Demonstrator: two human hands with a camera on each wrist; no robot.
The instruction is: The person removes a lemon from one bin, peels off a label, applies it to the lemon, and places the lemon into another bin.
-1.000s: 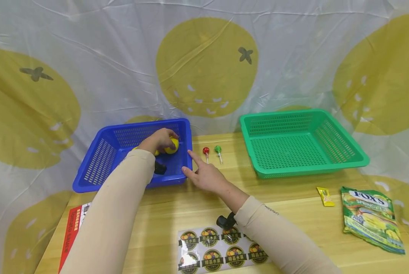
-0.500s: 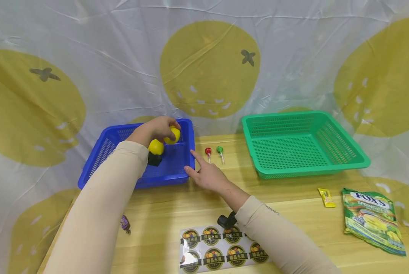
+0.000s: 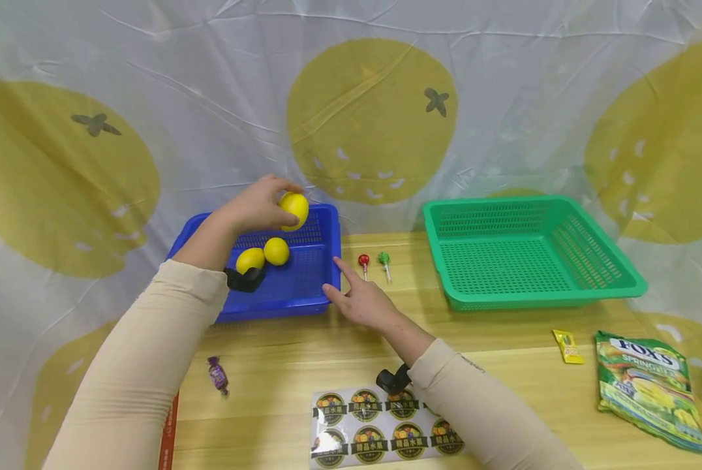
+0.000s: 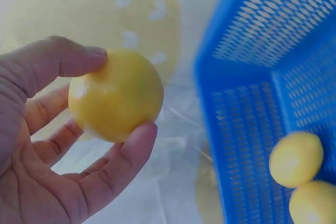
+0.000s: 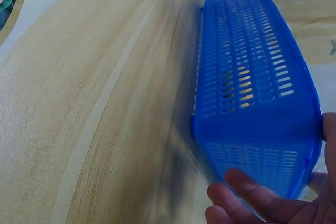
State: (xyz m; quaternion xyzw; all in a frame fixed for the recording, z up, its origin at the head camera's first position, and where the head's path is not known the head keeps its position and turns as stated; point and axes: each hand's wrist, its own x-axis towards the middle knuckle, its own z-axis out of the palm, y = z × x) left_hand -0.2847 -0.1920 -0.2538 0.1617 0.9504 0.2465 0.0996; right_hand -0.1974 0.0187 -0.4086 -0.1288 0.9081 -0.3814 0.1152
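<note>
My left hand (image 3: pixel 263 207) grips a yellow lemon (image 3: pixel 295 211) between thumb and fingers, raised above the back of the blue basket (image 3: pixel 304 307). The left wrist view shows the thumb on one side of the lemon and bent fingers on the other. Two more lemons, one of them the rounder-looking lemon (image 3: pixel 276 251), lie side by side inside the basket. At the basket's right front corner is my right hand (image 3: pixel 365 303), index finger and thumb extended to the rim. In the right wrist view, the other fingers (image 5: pixel 247 192) are by its outer end wall.
Right of the blue basket lie a red lollipop (image 3: pixel 364 260) and a green lollipop (image 3: pixel 384 258). Farther right are a green basket (image 3: pixel 539 301), a yellow wrapped candy (image 3: pixel 569 346) and a Fox's candy bag (image 3: pixel 650 388). In front lie a purple wrapped candy (image 3: pixel 217 376) and a sticker sheet (image 3: pixel 380 427).
The left hand has lifted the lemon up out of the blue basket. Two lemons and the purple candy have come into full view as the left arm shifted. The right hand stays at the rim.
</note>
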